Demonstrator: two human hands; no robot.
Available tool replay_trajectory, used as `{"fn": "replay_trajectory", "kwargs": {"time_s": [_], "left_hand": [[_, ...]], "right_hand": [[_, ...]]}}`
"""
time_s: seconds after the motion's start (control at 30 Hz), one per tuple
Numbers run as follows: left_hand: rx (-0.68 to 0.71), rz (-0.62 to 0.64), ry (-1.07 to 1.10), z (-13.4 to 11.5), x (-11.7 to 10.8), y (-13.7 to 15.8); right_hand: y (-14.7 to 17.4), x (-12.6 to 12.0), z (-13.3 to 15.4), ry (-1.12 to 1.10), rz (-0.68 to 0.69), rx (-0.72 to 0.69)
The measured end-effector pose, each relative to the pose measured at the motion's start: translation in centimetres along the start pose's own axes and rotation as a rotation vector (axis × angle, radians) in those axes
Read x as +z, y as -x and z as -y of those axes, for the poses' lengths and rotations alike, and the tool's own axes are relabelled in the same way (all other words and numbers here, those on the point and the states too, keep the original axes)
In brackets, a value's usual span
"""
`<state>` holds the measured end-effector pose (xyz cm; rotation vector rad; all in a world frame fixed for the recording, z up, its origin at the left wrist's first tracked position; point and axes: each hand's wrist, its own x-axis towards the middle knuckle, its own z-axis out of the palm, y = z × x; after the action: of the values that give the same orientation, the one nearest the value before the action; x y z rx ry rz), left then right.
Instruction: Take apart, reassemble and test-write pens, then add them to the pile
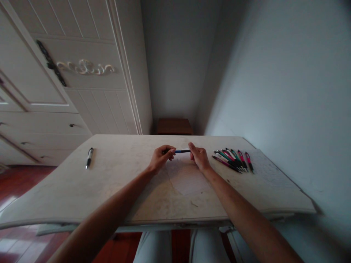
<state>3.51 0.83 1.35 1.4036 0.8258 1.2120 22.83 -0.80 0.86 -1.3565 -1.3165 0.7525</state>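
Bare forearms (115, 208) stretch past me over the near edge of the worktop (109, 193), with pale trouser legs (156, 248) showing beneath it. Out at their ends I see the left hand (159, 159) and the right hand (200, 159) facing each other across a slim blue pen (182, 151), held level just above a pale sheet of paper (189, 179). Left grip pinches one end between thumb and fingers; right grip is closed on the other end, thumb raised along it and fingers curled. Just beside the right hand, a loose bunch of pens (233, 160) in pink, green and black lies fanned out, next to a second sheet (274, 173) that looks written on. Well apart, on the left, lies a lone black-and-white pen (89, 158). White cabinetry (106, 102) stands beyond it.
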Motion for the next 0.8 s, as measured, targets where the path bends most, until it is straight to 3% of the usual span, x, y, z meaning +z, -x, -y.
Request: {"fn": "replay_trajectory", "kwargs": {"time_s": [0.13, 0.53, 0.8], "left_hand": [[0.069, -0.028, -0.061, -0.1, 0.1, 0.0], [0.052, -0.083, -0.139, 0.4, -0.1, -0.1], [0.027, -0.033, -0.254, -0.9, 0.4, 0.4]], "right_hand": [[0.0, -0.1, 0.1, 0.017, -0.028, -0.020], [0.2, 0.0, 0.7, 0.057, -0.025, 0.012], [-0.1, -0.1, 0.4, 0.103, -0.059, -0.061]]}}
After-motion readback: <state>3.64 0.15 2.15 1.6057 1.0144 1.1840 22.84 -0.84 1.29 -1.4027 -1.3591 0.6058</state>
